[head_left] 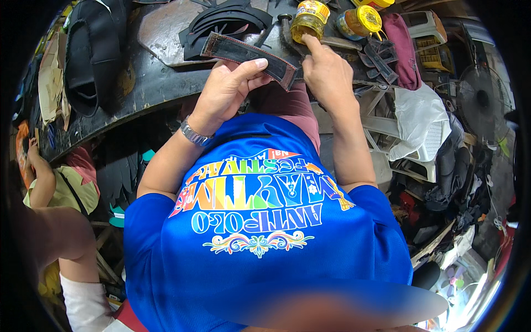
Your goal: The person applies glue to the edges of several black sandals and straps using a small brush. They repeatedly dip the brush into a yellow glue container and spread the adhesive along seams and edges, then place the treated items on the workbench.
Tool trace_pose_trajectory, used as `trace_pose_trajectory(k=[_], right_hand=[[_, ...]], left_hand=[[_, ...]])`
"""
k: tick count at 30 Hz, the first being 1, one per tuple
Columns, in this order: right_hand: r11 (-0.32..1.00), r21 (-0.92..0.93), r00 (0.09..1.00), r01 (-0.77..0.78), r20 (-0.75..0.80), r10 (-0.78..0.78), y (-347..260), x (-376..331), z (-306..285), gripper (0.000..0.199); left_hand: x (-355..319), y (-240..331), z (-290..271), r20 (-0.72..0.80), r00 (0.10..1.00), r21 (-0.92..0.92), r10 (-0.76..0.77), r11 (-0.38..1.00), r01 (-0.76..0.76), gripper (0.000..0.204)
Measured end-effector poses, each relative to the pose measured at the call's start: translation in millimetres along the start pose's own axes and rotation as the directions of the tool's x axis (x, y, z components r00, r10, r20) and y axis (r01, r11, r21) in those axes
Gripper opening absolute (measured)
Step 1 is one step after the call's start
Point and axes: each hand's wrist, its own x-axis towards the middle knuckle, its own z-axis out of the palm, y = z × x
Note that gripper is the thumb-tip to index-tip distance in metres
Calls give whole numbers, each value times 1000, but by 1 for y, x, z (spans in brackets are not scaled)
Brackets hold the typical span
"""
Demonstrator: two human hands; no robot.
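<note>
Dark leather, edged with a reddish seam, makes up the strap point(249, 58) that the left hand point(229, 91) holds: its thumb lies flat along the top of the strap and the other fingers point(221, 69) curl under it, so the hand is clamped on the strap. The strap runs slantwise from upper left to lower right, just above the person's lap and at the near edge of the desk point(144, 88).

To its right, the right hand point(326, 72) has its forefinger stretched out, the tip pressing at the strap's lower right end beside a jar; the remaining fingers are folded in toward the palm, and I cannot tell whether they grip anything.

A metal watch point(194, 134) sits on the left wrist. Past the hands, on the dark desk, stand a glass jar of yellowish stuff point(308, 21) and a second jar with a yellow lid point(359, 22), close together. Black cut pieces point(224, 25) lie in a heap behind the strap, and a black bag point(91, 55) rests at the far left. A white plastic chair point(426, 133) stands to the right.
</note>
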Motion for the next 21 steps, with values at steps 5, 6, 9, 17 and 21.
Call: trace_pose_trajectory(k=[5,6,9,17,21], right_hand=[[939,284,936,196,-340,-93,-8,-10,-26,25],[865,446,928,233,-369,-59,-11,-15,-31,32],[730,550,860,405,-501,-98,-20,-27,-38,37],[863,330,884,382,-404,-236,-23,-31,-1,53],[840,377,882,390,-415,-223,-25,-33,10,59]], left_hand=[[6,-3,4,-45,994,31,95,995,-94,18],[6,-4,4,-70,993,40,100,994,-98,17],[7,-6,7,-100,988,62,120,991,-114,22],[1,-3,7,-24,988,-37,150,988,-151,21],[0,-6,6,-35,986,-44,162,985,-164,15]])
